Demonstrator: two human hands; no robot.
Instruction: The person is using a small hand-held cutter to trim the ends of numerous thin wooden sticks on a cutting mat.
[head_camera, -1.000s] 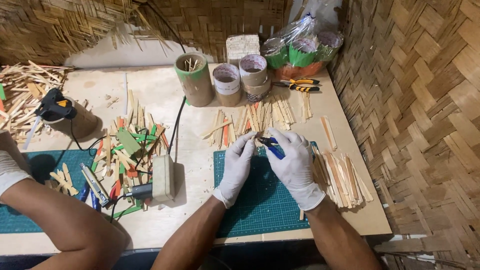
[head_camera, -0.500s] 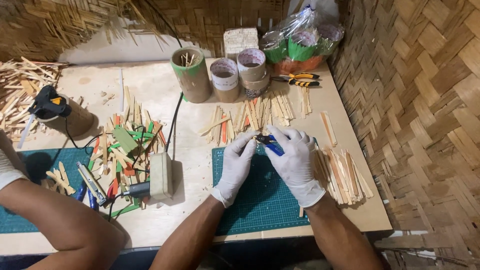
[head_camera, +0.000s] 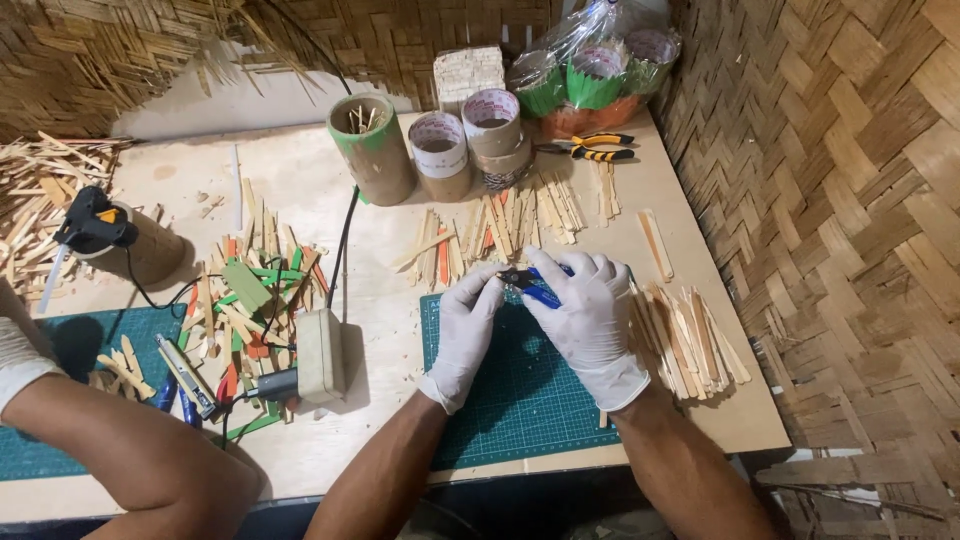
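Two gloved hands meet over one green mat (head_camera: 520, 400); right hand (head_camera: 590, 320) grips blue-handled cutters (head_camera: 530, 284); left hand (head_camera: 468, 330) pinches their tip.

Clear plastic bag (head_camera: 600, 60): far beyond the grips, at the worktop's back edge, holding green-rimmed cups.
Labels, signs, screens: none.

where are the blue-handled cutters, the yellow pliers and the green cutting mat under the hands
blue-handled cutters (head_camera: 538, 290), head view, on the blue handle
yellow pliers (head_camera: 598, 146), head view, on the yellow-and-black grips
green cutting mat (head_camera: 520, 395), head view, on bare mat between the forearms
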